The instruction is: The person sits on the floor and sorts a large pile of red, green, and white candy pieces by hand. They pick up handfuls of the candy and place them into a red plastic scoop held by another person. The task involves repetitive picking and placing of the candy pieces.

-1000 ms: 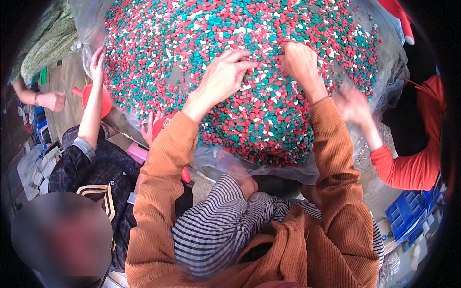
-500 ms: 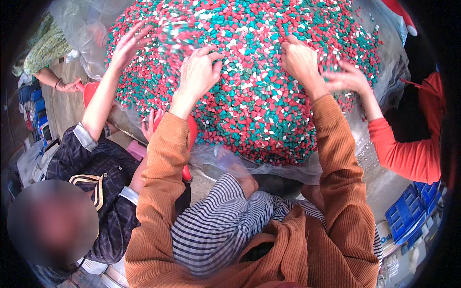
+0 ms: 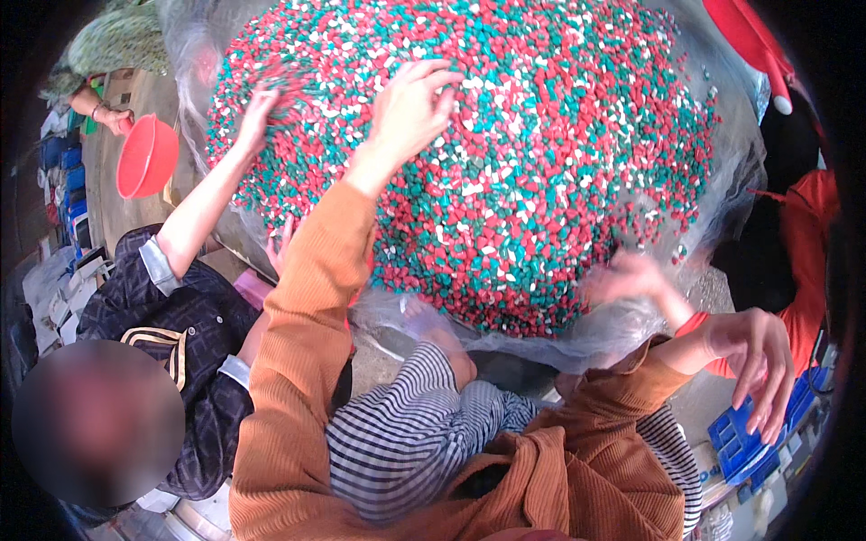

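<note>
A large heap of small red, green and white pieces (image 3: 505, 171) like pebbles lies on a sheet of clear plastic. My left hand (image 3: 410, 108) is over the heap's left-centre part, fingers curved and apart; I see no piece held in it. Off the heap to the right, my right hand (image 3: 758, 361) hangs with bent wrist and loose, spread fingers pointing down. Nothing shows in its fingers. Beneath it in the picture are blue plastic trays (image 3: 735, 442).
A co-worker's hand (image 3: 257, 122) works at the heap's left; a blurred hand (image 3: 631, 279) from an orange sleeve reaches its lower right. Another hand (image 3: 113, 117) is at a red scoop (image 3: 147, 158) at far left. A red vessel (image 3: 749, 41) shows at upper right.
My right hand has left the heap and swung right and down toward my side. My left hand has shifted right and slightly up. The red scoop at far left has come into fuller view.
</note>
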The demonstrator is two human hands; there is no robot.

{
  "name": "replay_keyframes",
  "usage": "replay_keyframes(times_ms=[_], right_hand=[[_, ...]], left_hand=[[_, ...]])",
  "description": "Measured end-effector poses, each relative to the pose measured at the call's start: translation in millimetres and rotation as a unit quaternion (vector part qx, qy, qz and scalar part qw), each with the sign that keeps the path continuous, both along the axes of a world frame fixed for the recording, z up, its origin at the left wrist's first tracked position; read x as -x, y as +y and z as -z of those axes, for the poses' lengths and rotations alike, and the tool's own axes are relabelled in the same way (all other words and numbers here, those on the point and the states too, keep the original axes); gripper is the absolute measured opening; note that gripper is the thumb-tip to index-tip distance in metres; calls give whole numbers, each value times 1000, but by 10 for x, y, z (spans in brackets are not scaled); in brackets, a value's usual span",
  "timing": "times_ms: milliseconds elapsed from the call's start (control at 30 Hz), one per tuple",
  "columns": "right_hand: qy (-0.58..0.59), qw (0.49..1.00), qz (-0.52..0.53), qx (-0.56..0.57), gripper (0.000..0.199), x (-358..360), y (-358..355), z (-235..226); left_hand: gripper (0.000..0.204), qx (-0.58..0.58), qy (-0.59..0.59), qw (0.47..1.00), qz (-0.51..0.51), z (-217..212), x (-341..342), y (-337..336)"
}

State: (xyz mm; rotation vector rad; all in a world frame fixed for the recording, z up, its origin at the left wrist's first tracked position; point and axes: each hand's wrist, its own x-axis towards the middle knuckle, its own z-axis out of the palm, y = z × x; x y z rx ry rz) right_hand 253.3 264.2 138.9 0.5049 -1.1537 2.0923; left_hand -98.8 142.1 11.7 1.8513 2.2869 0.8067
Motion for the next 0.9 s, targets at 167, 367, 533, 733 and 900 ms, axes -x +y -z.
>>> replay_keyframes(times_ms=[167,367,533,733,900], right_hand=[[92,994,-39,48,28,229,-35,9],[66,993,-47,90,38,539,-160,91],[48,995,-64,62,46,554,-112,141],[25,999,-37,-25,61,446,-53,40],[-19,998,31,51,45,100,-170,-4]], left_hand=[[35,-4,200,966,162,394,-256,704],[53,-9,150,962,229,768,-477,730],[54,39,293,942,160,767,-52,826],[49,157,383,910,18,744,322,910],[53,216,378,894,-106,620,687,884]])
